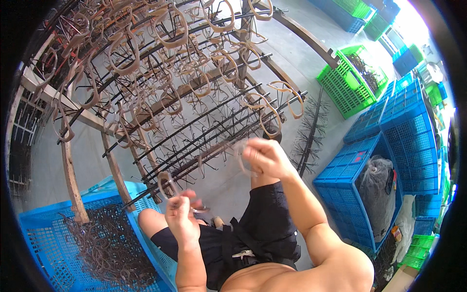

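Observation:
My left hand (pixel 182 219) is closed in a pinch on a clear brownish eyeglass frame (pixel 166 184), one rim of which sticks up beyond the fingers. To its right and higher up, my right hand (pixel 266 158) is also closed, with another eyeglass frame (pixel 239 156) in its fingers, smeared by motion. Just beyond both hands run the dark hooked bars (pixel 194 168) of a rack, the nearest ones carrying bare hooks. Many more brown frames, such as one eyeglass frame (pixel 270 121) at the rack's right end, hang on the farther bars.
A blue crate (pixel 44 243) of dark curly pieces stands at the lower left against the rack's wooden posts (pixel 73 187). On the right are a green crate (pixel 345 87), stacked blue crates (pixel 408 136) and one holding a grey bag (pixel 377 194). A loose hooked bar (pixel 311 126) lies on the floor.

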A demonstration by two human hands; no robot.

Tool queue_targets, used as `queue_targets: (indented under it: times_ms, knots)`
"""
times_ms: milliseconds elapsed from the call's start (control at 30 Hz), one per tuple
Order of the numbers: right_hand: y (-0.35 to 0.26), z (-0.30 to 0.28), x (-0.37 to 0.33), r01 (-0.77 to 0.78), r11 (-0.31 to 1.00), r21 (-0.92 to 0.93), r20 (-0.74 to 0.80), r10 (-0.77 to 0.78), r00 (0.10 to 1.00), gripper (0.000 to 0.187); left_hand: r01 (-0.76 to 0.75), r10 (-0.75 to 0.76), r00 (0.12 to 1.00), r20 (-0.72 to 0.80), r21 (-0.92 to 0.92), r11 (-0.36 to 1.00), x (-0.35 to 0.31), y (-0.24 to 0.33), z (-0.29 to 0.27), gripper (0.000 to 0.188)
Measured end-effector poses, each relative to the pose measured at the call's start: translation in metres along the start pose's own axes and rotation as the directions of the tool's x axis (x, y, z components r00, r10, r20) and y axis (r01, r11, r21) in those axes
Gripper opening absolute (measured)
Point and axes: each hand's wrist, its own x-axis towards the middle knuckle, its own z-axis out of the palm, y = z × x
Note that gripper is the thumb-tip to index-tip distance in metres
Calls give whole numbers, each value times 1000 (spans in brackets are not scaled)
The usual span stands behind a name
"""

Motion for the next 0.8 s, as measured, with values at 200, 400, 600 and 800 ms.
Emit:
queue_targets:
  times_ms: [200,400,600,800]
  knots:
    - [26,45,45,3,910,416,-574,260,776,20,196,-193,958,213,4,981,-6,-3,-13,21]
    - [32,45,50,32,881,472,-542,261,799,20,258,-236,931,278,-46,965,-2,-4,-8,23]
    - [18,41,54,-61,864,500,-503,347,792,22,275,-248,925,288,-55,960,0,-6,-7,20]
    - [26,63,59,34,914,404,-683,276,676,23,279,-251,925,287,-62,958,-1,-7,-10,17]
